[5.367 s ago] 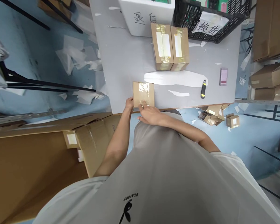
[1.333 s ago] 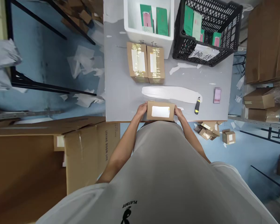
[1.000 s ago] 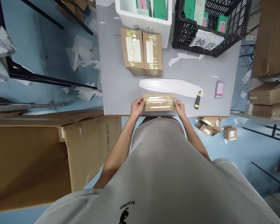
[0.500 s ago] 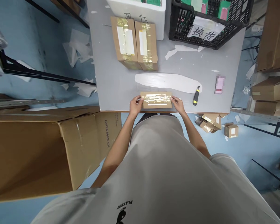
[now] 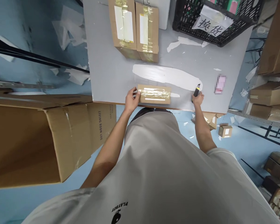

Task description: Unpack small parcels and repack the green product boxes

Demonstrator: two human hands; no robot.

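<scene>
Left hand (image 5: pixel 132 102) half open, touching box (image 5: pixel 154 94); right hand (image 5: pixel 198 99) curled round knife (image 5: pixel 196 91). Likely knife pickup; next needs firm grip.

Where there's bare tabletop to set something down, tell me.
Bare: left on the table, between its edge, the paired cartons and the left hand. Smaller, with white flecks: between black crate and pink item. Crowded: the near edge, with the taped box, right hand and knife.

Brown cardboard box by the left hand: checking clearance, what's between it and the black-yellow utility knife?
Head view: narrow white patch beside the box, then grey tabletop to the knife.
</scene>
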